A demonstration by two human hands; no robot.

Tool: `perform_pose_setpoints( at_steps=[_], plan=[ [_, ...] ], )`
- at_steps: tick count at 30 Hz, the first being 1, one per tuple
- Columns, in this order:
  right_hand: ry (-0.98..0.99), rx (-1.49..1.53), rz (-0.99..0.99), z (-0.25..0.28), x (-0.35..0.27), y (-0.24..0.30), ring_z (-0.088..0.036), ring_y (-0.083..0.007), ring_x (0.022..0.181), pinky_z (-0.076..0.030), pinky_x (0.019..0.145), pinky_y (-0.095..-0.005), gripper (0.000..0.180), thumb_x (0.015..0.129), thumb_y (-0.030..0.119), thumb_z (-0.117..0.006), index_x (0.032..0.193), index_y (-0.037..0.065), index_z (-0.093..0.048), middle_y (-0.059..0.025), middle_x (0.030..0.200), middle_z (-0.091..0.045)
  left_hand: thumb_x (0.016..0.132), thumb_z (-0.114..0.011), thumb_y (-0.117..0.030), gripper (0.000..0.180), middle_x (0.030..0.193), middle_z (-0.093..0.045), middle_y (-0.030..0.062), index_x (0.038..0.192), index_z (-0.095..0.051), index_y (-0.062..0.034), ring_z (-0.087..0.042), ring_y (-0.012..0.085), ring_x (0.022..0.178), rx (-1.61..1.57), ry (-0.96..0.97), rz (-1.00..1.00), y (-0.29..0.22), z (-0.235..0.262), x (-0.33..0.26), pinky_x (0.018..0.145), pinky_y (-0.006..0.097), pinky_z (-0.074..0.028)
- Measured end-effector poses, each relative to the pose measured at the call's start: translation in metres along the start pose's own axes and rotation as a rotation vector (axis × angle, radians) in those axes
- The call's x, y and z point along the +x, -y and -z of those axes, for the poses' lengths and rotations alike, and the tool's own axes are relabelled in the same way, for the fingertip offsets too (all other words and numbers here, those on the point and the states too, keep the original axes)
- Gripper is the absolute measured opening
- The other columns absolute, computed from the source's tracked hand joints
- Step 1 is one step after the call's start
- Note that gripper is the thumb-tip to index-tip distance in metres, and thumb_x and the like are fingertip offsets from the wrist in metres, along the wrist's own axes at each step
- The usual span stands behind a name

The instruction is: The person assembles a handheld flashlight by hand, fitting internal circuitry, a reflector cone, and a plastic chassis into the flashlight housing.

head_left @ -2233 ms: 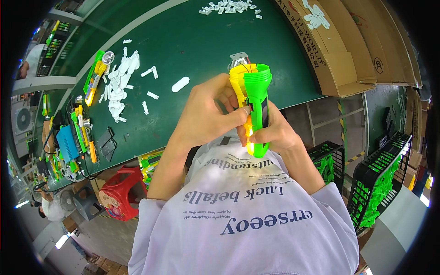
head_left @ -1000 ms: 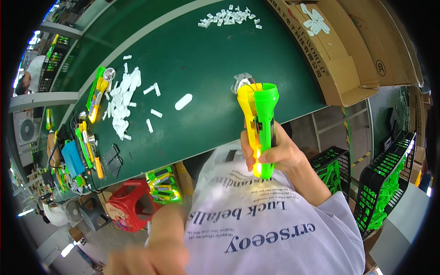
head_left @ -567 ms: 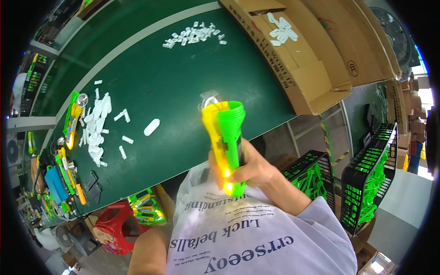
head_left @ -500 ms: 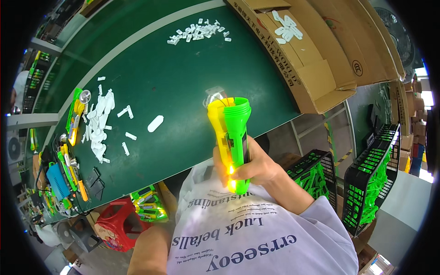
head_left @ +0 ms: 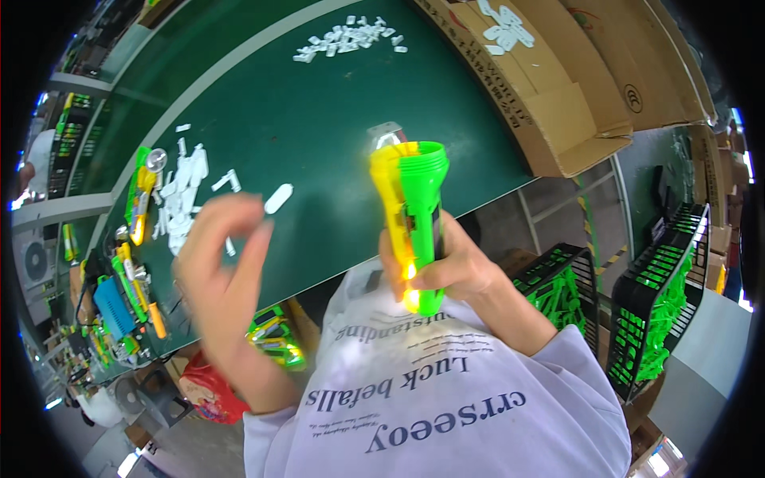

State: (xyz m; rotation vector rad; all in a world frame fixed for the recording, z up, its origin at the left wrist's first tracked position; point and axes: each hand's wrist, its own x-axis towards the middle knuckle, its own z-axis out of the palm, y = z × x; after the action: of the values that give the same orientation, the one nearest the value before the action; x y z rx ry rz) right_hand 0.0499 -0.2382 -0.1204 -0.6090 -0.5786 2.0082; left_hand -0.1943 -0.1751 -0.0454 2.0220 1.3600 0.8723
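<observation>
My right hand (head_left: 454,267) is closed around the lower part of a flashlight body (head_left: 422,215), which has a yellow side and a green side. It stands upright with its wide threaded end at the top, and a bright yellow light glows beside my thumb. A clear lamp piece (head_left: 386,134) shows just beyond the wide end. Over the table's left part, my left hand (head_left: 223,251) hangs blurred, thumb and fingers apart, nothing visible between them. Closest to its fingertips lies a white oval plastic piece (head_left: 279,198). A pile of white strips (head_left: 185,179) is partly hidden behind that hand.
Small white parts (head_left: 351,37) lie on the far side of the green table (head_left: 319,119). An open cardboard box (head_left: 558,119) stands at the right. Black crates (head_left: 657,303) with green parts sit lower right. Flashlight pieces and a blue tray (head_left: 115,307) crowd the left edge.
My left hand has come up from below over the table's left part. My right hand still holds the flashlight body, which appears slightly higher and further right as the view shifted.
</observation>
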Motion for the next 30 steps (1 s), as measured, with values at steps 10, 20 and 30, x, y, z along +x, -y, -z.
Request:
perform_pose_setpoints(
  at_steps=[10,20,30],
  plan=[
    [-0.023,-0.01,0.018,-0.009,0.0,0.001,-0.061,-0.0191,0.069,-0.056,0.063,-0.037,0.05,0.062,-0.002,-0.067,0.108,0.002,-0.047,-0.0095,0.08,-0.058,0.07,-0.064,0.0,0.03,0.09,-0.059,0.016,0.099,-0.054,-0.0015,-0.06,0.0345,0.087,0.498,0.491,0.062,0.062,-0.032,0.042,0.076,0.041,-0.05],
    [-0.124,-0.064,0.034,-0.007,0.0,-0.001,-0.063,-0.0234,0.066,-0.055,0.062,-0.0382,0.051,0.058,0.002,-0.065,0.107,0.0,-0.05,-0.0128,0.08,-0.059,0.067,-0.07,0.006,0.034,0.089,-0.06,0.0053,0.098,-0.058,-0.0011,-0.062,0.0104,0.08,-0.536,0.531,0.054,0.03,-0.046,0.033,0.078,0.024,-0.051],
    [-0.237,-0.162,0.013,-0.008,0.001,-0.001,-0.062,-0.0183,0.076,-0.056,0.067,-0.0352,0.06,0.062,-0.008,-0.064,0.118,0.003,-0.046,-0.0092,0.09,-0.058,0.074,-0.07,0.009,0.033,0.095,-0.061,0.009,0.103,-0.055,0.0023,-0.066,0.0154,0.084,-0.867,0.335,0.009,-0.006,-0.075,0.008,0.079,0.028,-0.054]
  ],
)
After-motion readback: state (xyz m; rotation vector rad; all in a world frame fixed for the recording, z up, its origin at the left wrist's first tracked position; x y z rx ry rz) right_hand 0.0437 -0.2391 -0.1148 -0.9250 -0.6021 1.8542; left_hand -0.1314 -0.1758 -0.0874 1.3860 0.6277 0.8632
